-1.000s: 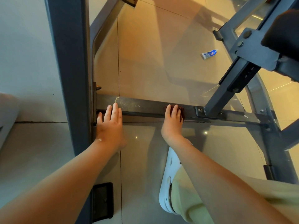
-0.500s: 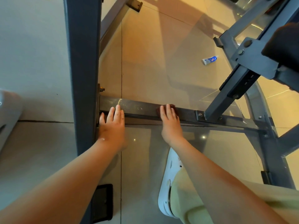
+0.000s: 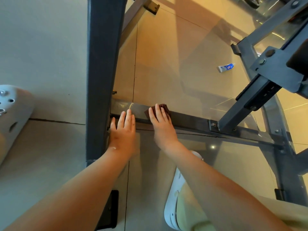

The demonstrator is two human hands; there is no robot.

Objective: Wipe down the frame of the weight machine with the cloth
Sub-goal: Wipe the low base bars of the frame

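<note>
Mid-picture, my right hand [image 3: 163,127] is pressing the cloth [image 3: 165,107] onto the frame [image 3: 188,119], fingers [image 3: 157,114] straight and together, left hand [image 3: 124,132] resting flat alongside.

The left forearm [image 3: 80,185] and right forearm [image 3: 216,179] are bare. One leg wears pale yellow-green trousers [image 3: 191,212] above a white clog [image 3: 171,194] with vent holes.

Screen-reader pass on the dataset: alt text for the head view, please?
From above, the right hand presses a dark brown cloth flat on the weight machine's low dark grey metal crossbar. The left hand rests flat beside it, near a grey upright post. A small blue-and-white tube lies on the tiled floor beyond.
</note>
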